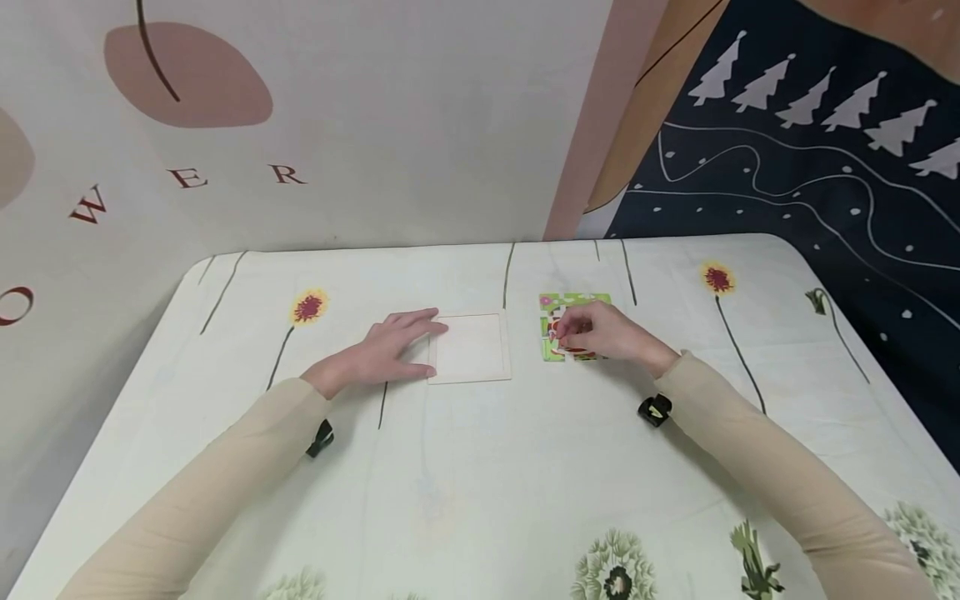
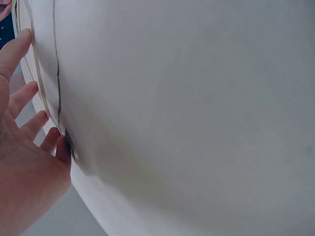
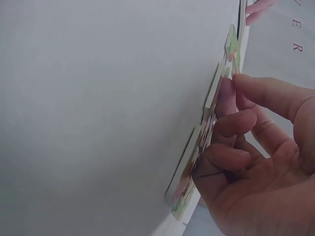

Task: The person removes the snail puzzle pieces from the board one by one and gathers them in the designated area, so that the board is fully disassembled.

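A thin white rectangular board (image 1: pixel 471 350) with a fine reddish border lies flat on the table. My left hand (image 1: pixel 382 350) rests at its left side, with thumb and fingers spread and touching the edge. To the board's right is a group of colourful jigsaw puzzle pieces (image 1: pixel 552 352), mostly green with red and pink. Over these is my right hand (image 1: pixel 600 331), its thumb and index finger pinching a puzzle piece (image 3: pixel 232 46). The right wrist view shows this piece tilted at the fingertips; its far part is hard to make out. The hand hides several other pieces.
A white cloth (image 1: pixel 465 467) printed with flowers and stems covers the table. Behind stands a pale wall hanging (image 1: pixel 420 125) with letters, and at the right a dark hanging (image 1: pixel 795 192) with white trees. A black strap (image 1: pixel 655 410) is on the right wrist.
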{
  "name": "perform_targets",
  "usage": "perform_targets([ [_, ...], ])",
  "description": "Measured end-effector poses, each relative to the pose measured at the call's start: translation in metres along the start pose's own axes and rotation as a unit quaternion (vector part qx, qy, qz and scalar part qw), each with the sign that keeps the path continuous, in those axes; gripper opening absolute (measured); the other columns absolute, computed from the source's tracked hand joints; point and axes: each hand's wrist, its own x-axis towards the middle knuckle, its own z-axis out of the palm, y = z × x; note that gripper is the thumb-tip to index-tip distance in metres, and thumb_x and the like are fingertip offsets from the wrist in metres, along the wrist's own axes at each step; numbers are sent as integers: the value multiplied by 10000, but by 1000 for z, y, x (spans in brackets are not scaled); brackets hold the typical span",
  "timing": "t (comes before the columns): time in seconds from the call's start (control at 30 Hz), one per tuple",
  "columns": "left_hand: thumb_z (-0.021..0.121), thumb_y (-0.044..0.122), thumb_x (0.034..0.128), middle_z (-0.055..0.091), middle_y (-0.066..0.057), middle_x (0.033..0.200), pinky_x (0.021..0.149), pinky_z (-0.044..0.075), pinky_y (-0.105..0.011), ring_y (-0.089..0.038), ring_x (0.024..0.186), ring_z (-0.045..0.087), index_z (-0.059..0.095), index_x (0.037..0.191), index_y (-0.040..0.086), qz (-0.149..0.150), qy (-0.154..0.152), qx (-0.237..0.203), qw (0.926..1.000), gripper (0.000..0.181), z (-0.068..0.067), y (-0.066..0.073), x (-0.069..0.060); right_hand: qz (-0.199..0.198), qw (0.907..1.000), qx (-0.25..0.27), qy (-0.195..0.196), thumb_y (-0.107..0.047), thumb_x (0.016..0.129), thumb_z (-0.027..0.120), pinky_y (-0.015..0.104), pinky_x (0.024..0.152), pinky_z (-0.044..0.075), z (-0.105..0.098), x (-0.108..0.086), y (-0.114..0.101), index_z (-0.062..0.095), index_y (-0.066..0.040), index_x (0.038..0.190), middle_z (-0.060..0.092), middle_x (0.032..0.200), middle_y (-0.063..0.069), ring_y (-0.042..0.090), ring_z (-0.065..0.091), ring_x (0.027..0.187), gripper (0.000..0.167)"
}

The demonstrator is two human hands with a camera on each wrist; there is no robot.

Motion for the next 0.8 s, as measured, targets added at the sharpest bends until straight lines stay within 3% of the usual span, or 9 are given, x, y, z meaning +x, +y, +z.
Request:
perform_targets([
  [0.43,696,286,890,224,-175,1558,985,210,-625,-414,1373,193,433,1445,79,17,-13,-29,10000,649,1,2,0,-156,9998,-58,64,-54,895,649,294,644,433,-5,-3,5,694,-47,926,652,898,43,180,533,743,55],
  [0.63,702,280,886,220,-166,1561,989,207,-625,-409,1371,199,432,1446,87,-16,-20,-26,10000,651,0,2,-1,-95,9999,-87,-20,-33,879,657,280,598,422,-3,-5,3,713,-25,968,656,905,49,184,516,718,105],
  [0.8,702,286,885,220,-167,1561,987,208,-625,-411,1368,204,432,1447,88,-9,-15,-18,10000,655,0,3,-1,-67,9998,-194,-46,-38,850,700,263,581,394,2,-3,1,698,-26,922,587,792,44,180,489,694,72],
])
